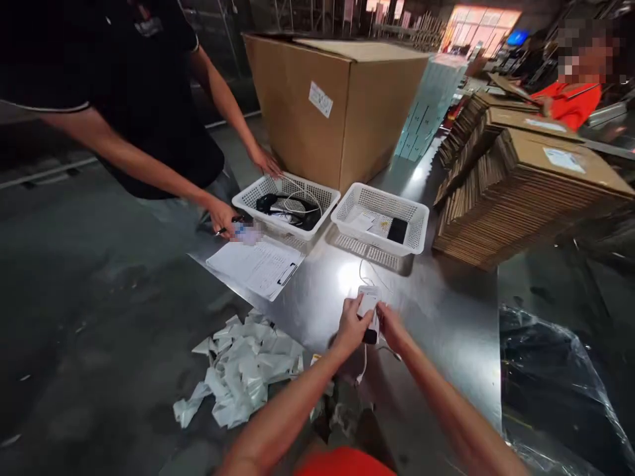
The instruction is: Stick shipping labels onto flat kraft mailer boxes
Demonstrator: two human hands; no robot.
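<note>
While crumpled white wrappers (pixel 238 370) are lying on the floor at far left, a co-worker in a black shirt (pixel 133 99) is leaning over a steel table (pixel 446 317), one hand (pixel 221 215) gripping a pen above a clipboard (pixel 255 266) and the other hand (pixel 262 160) resting on a white plastic basket (pixel 285 192) of black and white cables. Just beside it, a second basket (pixel 380 218) is holding papers and a flat black item (pixel 397 230), with a large cardboard box (pixel 332 106) standing behind. Nearer, on the table's edge, the person's left hand (pixel 353 326) is closing around a small white packet (pixel 368 304), while the right hand (pixel 393 328) is pinching its side, a thin white cable (pixel 360 268) lying just beyond. Further right, flattened cardboard cartons (pixel 526 198) are standing stacked, a person in orange (pixel 570 102) is working beyond them, and black plastic sheeting (pixel 550 383) is bunching at lower right.
</note>
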